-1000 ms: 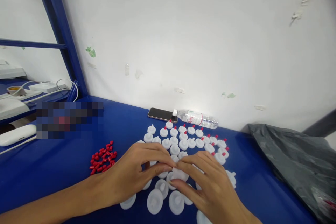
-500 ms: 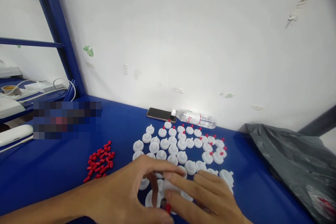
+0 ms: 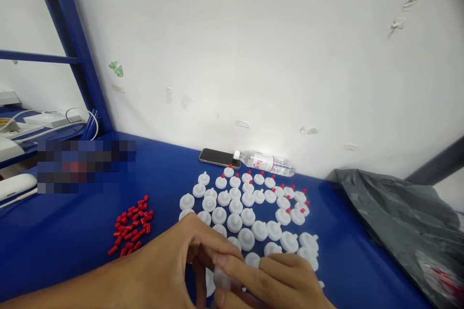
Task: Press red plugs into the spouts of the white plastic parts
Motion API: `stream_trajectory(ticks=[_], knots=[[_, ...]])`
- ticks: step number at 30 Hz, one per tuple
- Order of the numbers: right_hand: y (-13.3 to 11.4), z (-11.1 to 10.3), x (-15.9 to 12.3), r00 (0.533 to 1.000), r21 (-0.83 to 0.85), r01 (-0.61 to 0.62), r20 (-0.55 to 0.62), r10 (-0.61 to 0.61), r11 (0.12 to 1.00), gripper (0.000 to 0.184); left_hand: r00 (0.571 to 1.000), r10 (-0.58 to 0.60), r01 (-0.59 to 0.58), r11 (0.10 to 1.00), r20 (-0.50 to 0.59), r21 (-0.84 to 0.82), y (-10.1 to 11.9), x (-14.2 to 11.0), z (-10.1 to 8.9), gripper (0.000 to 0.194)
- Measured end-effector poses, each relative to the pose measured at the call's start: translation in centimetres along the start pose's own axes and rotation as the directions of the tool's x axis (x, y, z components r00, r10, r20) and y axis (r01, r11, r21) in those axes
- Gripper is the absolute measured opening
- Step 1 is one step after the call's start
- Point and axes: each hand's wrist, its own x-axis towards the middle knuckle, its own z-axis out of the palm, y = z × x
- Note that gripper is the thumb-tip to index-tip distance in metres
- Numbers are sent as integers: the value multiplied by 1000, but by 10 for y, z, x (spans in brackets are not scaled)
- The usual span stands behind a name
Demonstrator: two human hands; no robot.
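Observation:
Both hands meet low in the head view over a blue table [image 3: 72,231]. My left hand [image 3: 170,265] and my right hand [image 3: 275,282] pinch one white plastic cap [image 3: 222,278] between their fingertips. Beyond them, several white round caps [image 3: 235,222] stand in rows; those at the far right [image 3: 290,200] carry small red tips. A loose pile of red plugs [image 3: 132,226] lies to the left of my left hand.
A phone [image 3: 216,157] and a lying water bottle [image 3: 266,161] rest against the white wall. A black plastic bag [image 3: 402,222] covers the table's right end. A blue rack post [image 3: 68,43] and white devices [image 3: 16,186] stand at left.
Both hands have drawn back toward me off the rows of caps, lifting one white cap. The rows they covered are uncovered.

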Motion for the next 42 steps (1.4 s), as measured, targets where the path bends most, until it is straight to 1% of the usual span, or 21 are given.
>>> stream_trajectory(ticks=[2, 3, 5, 6, 8, 9, 10, 11, 13, 14, 15, 17, 19, 22, 24, 26, 28, 30, 33, 37, 42], knots=[[0, 5, 0, 996, 14, 23, -83, -22, 1000, 25, 999, 0, 0, 1000, -47, 1, 0, -1, 1, 32], [-1, 7, 1, 991, 10, 44, -127, -42, 999, 25, 998, -3, 4, 1000, -64, 14, 2, -1, 0, 34], [0, 5, 5, 980, -16, 64, -189, -66, 998, 28, 996, 5, 3, 996, -90, 91, 11, -1, -4, 36], [2, 3, 7, 977, -26, 51, -207, -55, 998, 25, 993, 23, -6, 989, -115, 150, 16, -1, -7, 37], [9, -5, 12, 974, -16, -55, -223, 50, 998, 15, 971, 76, -6, 955, -225, 295, 22, -1, -19, 41], [14, -9, 14, 966, -8, -125, -231, 119, 992, 10, 946, 115, 9, 925, -303, 379, 22, 0, -26, 40], [21, -13, 16, 954, -7, -195, -233, 188, 981, 7, 912, 158, 42, 881, -378, 471, 21, 2, -34, 39], [28, -17, 17, 942, -17, -260, -224, 250, 965, 6, 884, 207, 80, 816, -419, 572, 17, 4, -43, 36], [45, -22, 16, 919, -75, -364, -191, 345, 928, 12, 825, 306, 191, 639, -475, 745, 7, 8, -61, 36], [53, -22, 14, 909, -115, -402, -167, 381, 908, 17, 817, 310, 258, 559, -487, 788, 2, 10, -69, 37], [61, -22, 11, 898, -156, -436, -137, 417, 887, 22, 813, 298, 312, 501, -499, 807, -2, 11, -77, 39], [73, -18, 4, 877, -218, -478, -74, 474, 851, 28, 820, 246, 377, 445, -516, 812, -8, 12, -91, 40], [81, -13, -2, 863, -240, -495, -23, 505, 835, 29, 835, 194, 397, 434, -514, 809, -9, 10, -100, 38], [85, -7, -7, 846, -231, -512, 28, 532, 827, 28, 885, 86, 379, 436, -457, 816, -4, 4, -111, 30], [85, -6, -7, 834, -226, -526, 50, 549, 820, 27, 921, -5, 346, 471, -390, 811, 2, -1, -117, 25], [85, -6, -6, 827, -221, -537, 51, 560, 814, 29, 941, -110, 330, 519, -322, 789, 9, -7, -123, 22], [84, -7, -4, 826, -206, -540, 54, 561, 816, 34, 940, -222, 339, 557, -258, 758, 15, -13, -128, 18], [82, -7, -3, 826, -193, -539, 66, 559, 820, 39, 927, -316, 358, 576, -204, 735, 19, -19, -134, 11], [81, -6, -4, 818, -206, -531, 126, 561, 822, 48, 902, -397, 390, 580, -169, 715, 19, -24, -140, 13], [82, -3, -8, 795, -247, -504, 242, 556, 828, 54, 892, -428, 396, 593, -142, 701, 13, -25, -144, 11], [83, -2, -11, 770, -242, -501, 314, 556, 831, 58, 904, -399, 386, 602, -155, 699, 8, -22, -143, 11]])
